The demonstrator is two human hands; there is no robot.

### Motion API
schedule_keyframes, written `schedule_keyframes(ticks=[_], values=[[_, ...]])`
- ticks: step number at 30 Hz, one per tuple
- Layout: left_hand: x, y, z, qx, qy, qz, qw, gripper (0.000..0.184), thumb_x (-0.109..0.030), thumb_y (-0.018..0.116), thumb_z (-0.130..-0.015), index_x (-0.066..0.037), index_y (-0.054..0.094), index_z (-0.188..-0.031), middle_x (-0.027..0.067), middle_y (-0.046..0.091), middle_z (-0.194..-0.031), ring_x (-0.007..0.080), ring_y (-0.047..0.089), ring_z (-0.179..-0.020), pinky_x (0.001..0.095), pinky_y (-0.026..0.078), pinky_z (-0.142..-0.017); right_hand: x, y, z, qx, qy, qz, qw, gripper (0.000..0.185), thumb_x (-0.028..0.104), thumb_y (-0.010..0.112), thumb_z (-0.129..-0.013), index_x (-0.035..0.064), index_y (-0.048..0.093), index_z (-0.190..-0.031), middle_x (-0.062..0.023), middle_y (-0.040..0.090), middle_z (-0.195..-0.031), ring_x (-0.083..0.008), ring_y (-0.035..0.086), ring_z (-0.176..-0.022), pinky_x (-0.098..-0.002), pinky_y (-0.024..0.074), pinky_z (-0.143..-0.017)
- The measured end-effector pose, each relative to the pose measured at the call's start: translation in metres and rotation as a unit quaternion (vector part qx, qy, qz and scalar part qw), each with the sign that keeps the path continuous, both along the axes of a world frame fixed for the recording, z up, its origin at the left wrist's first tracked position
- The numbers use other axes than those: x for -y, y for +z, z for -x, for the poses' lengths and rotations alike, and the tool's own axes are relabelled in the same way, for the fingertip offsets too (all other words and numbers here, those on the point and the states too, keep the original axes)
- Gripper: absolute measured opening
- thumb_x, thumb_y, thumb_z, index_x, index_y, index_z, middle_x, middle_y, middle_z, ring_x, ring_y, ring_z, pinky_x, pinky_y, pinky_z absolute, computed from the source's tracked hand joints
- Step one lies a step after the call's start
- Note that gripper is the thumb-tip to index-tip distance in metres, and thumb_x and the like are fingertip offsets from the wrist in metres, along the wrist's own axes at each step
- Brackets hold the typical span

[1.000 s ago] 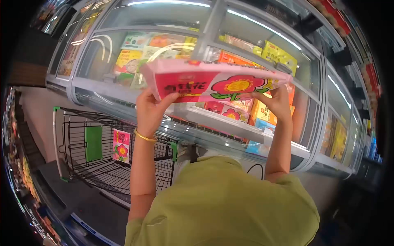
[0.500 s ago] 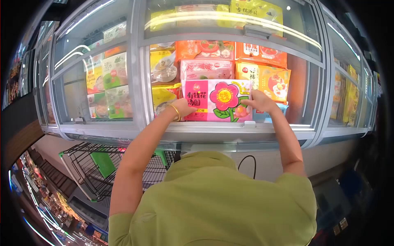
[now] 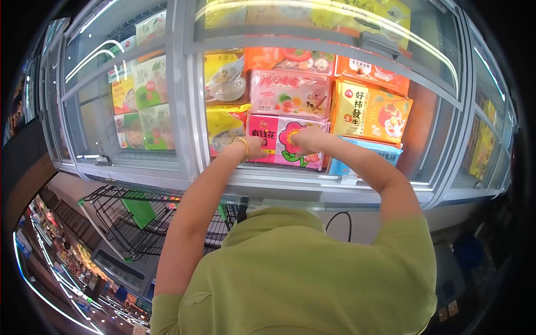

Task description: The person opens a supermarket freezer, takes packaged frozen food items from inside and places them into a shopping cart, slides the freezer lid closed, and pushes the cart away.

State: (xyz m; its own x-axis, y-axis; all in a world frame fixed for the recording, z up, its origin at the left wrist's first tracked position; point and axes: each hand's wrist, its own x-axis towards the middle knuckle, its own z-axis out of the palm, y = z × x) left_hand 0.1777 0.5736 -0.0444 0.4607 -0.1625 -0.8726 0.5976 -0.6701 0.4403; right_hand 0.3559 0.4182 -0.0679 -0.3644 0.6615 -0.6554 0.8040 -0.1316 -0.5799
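A pink bag of tangyuan [image 3: 279, 158], printed with a large flower, lies inside the open freezer section close to its front rail. My left hand [image 3: 255, 148], with a gold bangle at the wrist, is closed at the bag's left part. Over the printed flower, my right hand [image 3: 310, 139] has its fingers bent and pressed together on the bag. Both hands partly cover the print, and some fingertips are hidden. Behind it lies a pale pink bag [image 3: 290, 92]. A blue bag [image 3: 371, 156] lies to the right, under my right forearm.
Yellow bags [image 3: 226, 127] are at the left and an orange-yellow bag [image 3: 371, 111] at the right. The freezer's metal front rail [image 3: 268, 181] runs below my wrists. Sliding glass lids cover the neighbouring sections. A black wire shopping cart [image 3: 162, 215] stands at lower left.
The pink tangyuan bag has gone lower into the freezer, uncovering more of the pale pink bag behind. My right hand has moved left, from its right edge to the flower.
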Motion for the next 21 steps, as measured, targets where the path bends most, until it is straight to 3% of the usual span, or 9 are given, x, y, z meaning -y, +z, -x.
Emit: schedule_keyframes(ticks=[3,7,10,12,17,18,19,20,21], values=[[-0.007,0.025,-0.013,-0.063,-0.03,-0.038,0.997,0.047,-0.044,0.059,-0.082,-0.003,0.066,-0.105,0.0181,0.064,-0.109,0.0336,0.061,-0.102,0.0396,0.047,-0.089,0.003,-0.027,0.005,0.008,-0.104,0.023,0.994,0.04,0.047,0.076,-0.065,0.0114,0.066,-0.081,-0.0084,0.067,-0.08,-0.0277,0.066,-0.079,-0.0433,0.0509,-0.065],[-0.017,0.074,-0.003,-0.024,0.038,-0.091,0.995,0.039,-0.042,0.06,-0.083,-0.005,0.069,-0.091,0.0159,0.068,-0.096,0.033,0.064,-0.092,0.04,0.049,-0.082,-0.007,-0.021,0.001,0.081,-0.051,0.015,0.995,0.051,0.054,0.077,-0.059,0.0107,0.066,-0.083,-0.0086,0.067,-0.079,-0.0279,0.065,-0.08,-0.0432,0.0502,-0.066],[-0.023,0.097,0.013,0.082,0.152,-0.081,0.982,0.03,-0.034,0.06,-0.084,-0.005,0.068,-0.084,0.0146,0.067,-0.084,0.0305,0.064,-0.083,0.0402,0.049,-0.076,-0.007,-0.026,0.003,0.083,-0.048,0.026,0.995,0.051,0.054,0.078,-0.058,0.0105,0.066,-0.082,-0.009,0.067,-0.079,-0.0278,0.066,-0.08,-0.043,0.0505,-0.065],[-0.015,0.114,0.031,0.223,0.252,-0.077,0.939,0.025,-0.029,0.062,-0.085,-0.005,0.067,-0.08,0.0126,0.067,-0.079,0.0297,0.064,-0.079,0.0388,0.049,-0.072,-0.001,-0.034,0.005,0.09,-0.031,-0.022,0.995,0.045,0.052,0.078,-0.058,0.0118,0.062,-0.072,-0.0082,0.064,-0.071,-0.0281,0.064,-0.071,-0.0431,0.0481,-0.061],[0.007,0.158,0.081,0.401,0.355,-0.076,0.841,0.022,-0.029,0.065,-0.082,-0.007,0.065,-0.081,0.0116,0.066,-0.076,0.0302,0.062,-0.071,0.0372,0.048,-0.065,-0.015,-0.003,-0.012,0.152,0.04,-0.045,0.987,0.054,0.048,0.076,-0.066,0.0112,0.058,-0.102,-0.0119,0.066,-0.088,-0.0333,0.064,-0.087,-0.0453,0.0509,-0.072],[0.008,0.171,0.094,0.424,0.366,-0.089,0.824,0.021,-0.025,0.066,-0.083,-0.004,0.064,-0.08,0.0109,0.066,-0.077,0.0286,0.062,-0.069,0.0336,0.049,-0.063,-0.029,0.019,-0.015,0.143,0.003,0.009,0.99,0.053,0.046,0.076,-0.068,0.0109,0.059,-0.103,-0.0118,0.067,-0.091,-0.0328,0.064,-0.088,-0.0447,0.0511,-0.074],[0.01,0.18,0.108,0.41,0.394,-0.087,0.818,0.021,-0.025,0.067,-0.083,-0.005,0.064,-0.079,0.0091,0.066,-0.076,0.0253,0.063,-0.066,0.0319,0.049,-0.062,-0.03,0.009,-0.03,0.082,-0.04,-0.048,0.995,0.053,0.044,0.076,-0.07,0.0085,0.06,-0.105,-0.0121,0.067,-0.093,-0.0293,0.066,-0.087,-0.0415,0.0519,-0.073],[0.01,0.189,0.125,0.4,0.422,-0.085,0.809,0.021,-0.025,0.067,-0.083,-0.005,0.064,-0.078,0.0072,0.067,-0.075,0.0221,0.064,-0.064,0.0303,0.049,-0.06,-0.046,0.035,-0.027,0.04,-0.141,-0.003,0.989,0.045,0.035,0.075,-0.073,0.006,0.063,-0.105,-0.0105,0.069,-0.089,-0.0222,0.067,-0.086,-0.0355,0.0517,-0.076],[0.009,0.197,0.144,0.399,0.451,-0.126,0.788,0.021,-0.025,0.067,-0.083,-0.005,0.064,-0.078,0.0072,0.067,-0.075,0.0221,0.064,-0.064,0.0303,0.049,-0.06,-0.057,0.047,-0.027,-0.074,-0.229,-0.053,0.969,0.038,0.026,0.074,-0.077,0.0021,0.062,-0.104,-0.0101,0.069,-0.084,-0.0181,0.066,-0.076,-0.0295,0.0514,-0.072]])
